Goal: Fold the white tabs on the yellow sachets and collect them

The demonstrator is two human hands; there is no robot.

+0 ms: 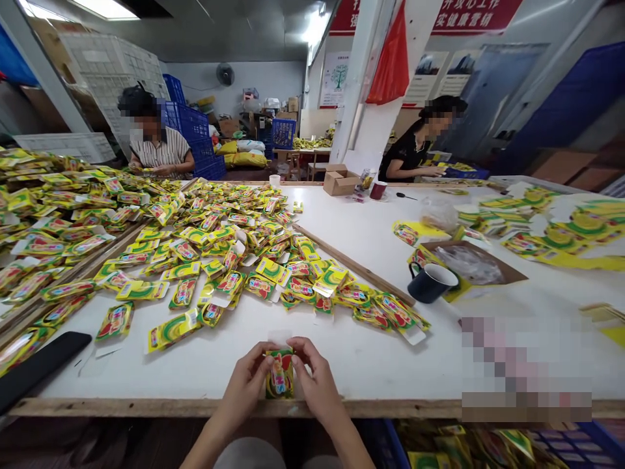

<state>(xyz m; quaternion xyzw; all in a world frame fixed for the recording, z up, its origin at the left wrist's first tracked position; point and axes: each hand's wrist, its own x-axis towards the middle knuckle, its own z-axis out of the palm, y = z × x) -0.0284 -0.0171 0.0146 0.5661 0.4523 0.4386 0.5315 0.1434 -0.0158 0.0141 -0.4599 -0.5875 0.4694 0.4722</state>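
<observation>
Between my two hands, at the table's front edge, a small yellow and green printed box (280,374) stands with a pale flap showing at its top. My left hand (251,372) grips its left side, thumb on the front and fingers curled at the upper corner. On the other side, my right hand (311,374) pinches the upper right corner with thumb and fingers. Beyond them lies a big heap of the same small boxes (234,280), several with white flaps sticking out.
Wooden strips (356,264) divide the white tabletop (273,326). A dark mug (432,283) stands to the right, near an open carton (478,264) with clear plastic. A black phone-like object (43,368) lies left. Below right is a blue crate (600,443) of boxes. Two people sit across.
</observation>
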